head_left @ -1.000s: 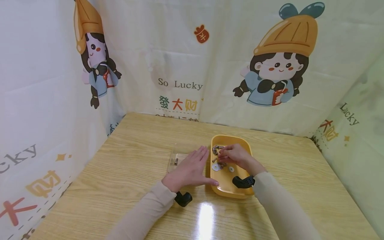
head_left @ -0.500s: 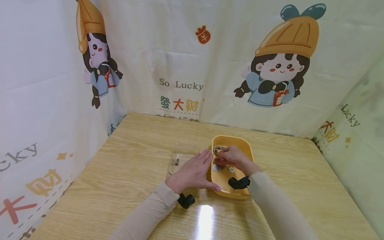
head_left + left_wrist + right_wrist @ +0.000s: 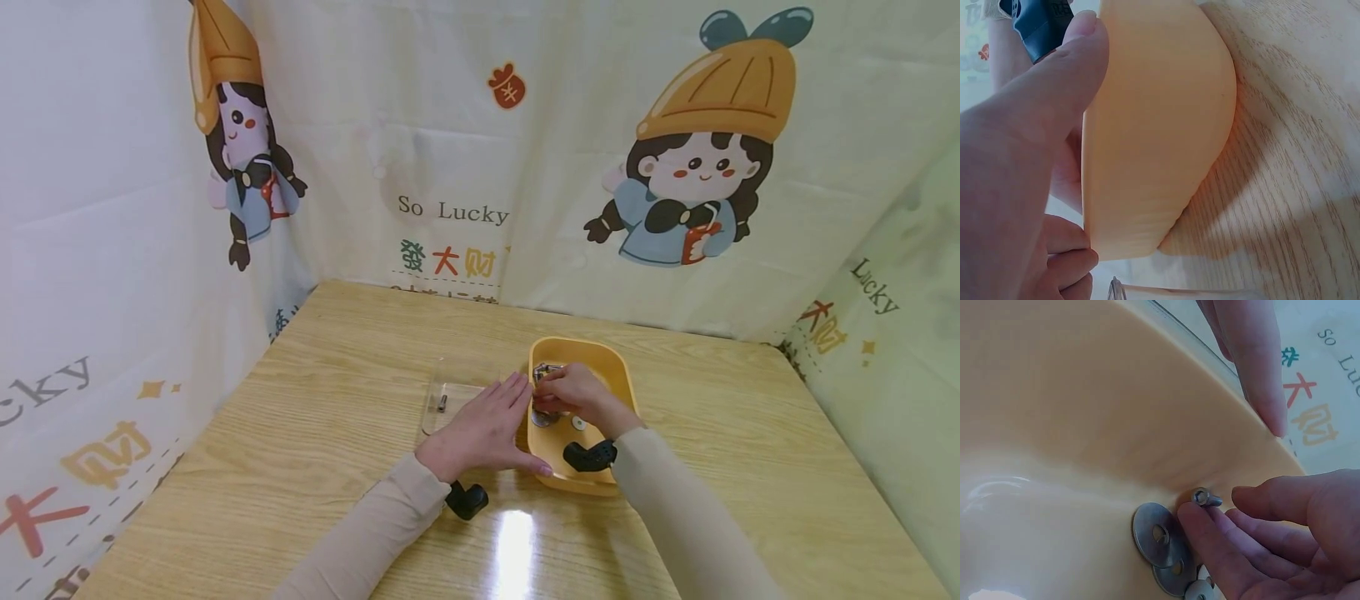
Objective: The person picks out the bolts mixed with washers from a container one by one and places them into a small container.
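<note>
My left hand point(image 3: 483, 429) rests at the left rim of a yellow plastic tray point(image 3: 627, 379), its fingers straight along the edge and its thumb at the near left corner. In the left wrist view the thumb lies over the tray's rim. Inside the tray, my right hand point(image 3: 581, 396) reaches down near the left wall. The right wrist view has a small socket-head bolt point(image 3: 1200, 496) at its index fingertip, the thumb apart from it. Large metal washers point(image 3: 1145, 531) overlap beside that finger, with smaller ones partly hidden under the hand.
Left of the tray stands a clear plastic box point(image 3: 465, 371), partly covered by my left hand, with a bolt point(image 3: 442, 404) in it. More bolts point(image 3: 549, 367) lie at the tray's far left, and a washer point(image 3: 574, 424) lies on its floor. Printed curtains enclose the wooden table point(image 3: 300, 433).
My right hand has moved left within the tray toward its left wall. The left hand has shifted slightly toward the right and the viewer, staying at the rim.
</note>
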`<state>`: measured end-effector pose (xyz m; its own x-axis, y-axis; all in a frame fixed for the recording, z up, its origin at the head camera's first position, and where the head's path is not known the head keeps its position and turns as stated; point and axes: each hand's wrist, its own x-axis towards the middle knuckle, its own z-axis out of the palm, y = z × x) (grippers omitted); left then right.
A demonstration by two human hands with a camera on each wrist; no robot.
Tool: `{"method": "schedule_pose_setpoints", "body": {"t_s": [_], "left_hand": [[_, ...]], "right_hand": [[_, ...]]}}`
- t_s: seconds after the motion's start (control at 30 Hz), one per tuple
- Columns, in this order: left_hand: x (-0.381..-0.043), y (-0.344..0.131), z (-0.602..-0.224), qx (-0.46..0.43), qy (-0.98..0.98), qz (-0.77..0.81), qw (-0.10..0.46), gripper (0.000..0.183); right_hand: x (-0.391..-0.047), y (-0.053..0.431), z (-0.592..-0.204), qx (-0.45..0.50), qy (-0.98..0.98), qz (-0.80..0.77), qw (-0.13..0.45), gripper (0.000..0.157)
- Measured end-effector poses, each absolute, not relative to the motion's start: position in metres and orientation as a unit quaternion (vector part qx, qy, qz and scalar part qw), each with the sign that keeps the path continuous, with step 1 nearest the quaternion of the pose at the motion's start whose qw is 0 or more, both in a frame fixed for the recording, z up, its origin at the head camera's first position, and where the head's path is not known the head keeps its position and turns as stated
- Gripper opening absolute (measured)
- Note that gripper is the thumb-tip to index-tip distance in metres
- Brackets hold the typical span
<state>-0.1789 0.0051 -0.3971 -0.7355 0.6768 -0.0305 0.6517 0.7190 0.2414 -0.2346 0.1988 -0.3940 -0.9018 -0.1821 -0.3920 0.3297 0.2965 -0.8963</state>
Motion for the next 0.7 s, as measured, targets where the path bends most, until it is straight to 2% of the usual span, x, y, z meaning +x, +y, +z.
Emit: {"method": "schedule_pose_setpoints", "body": {"t_s": [0.33,0.7], "left_hand": [[-0.178,0.005,-0.398,0.359,0.924,0.116,0.057,0.120],[-0.178,0.005,-0.396,0.360,0.926,0.105,0.042,0.121]], "right_hand": [[-0.240,0.194,-0.406,0.062,0.772,-0.600,0.203,0.032],[-0.240,0.189,-0.407,0.072,0.786,-0.583,0.193,0.028]]}}
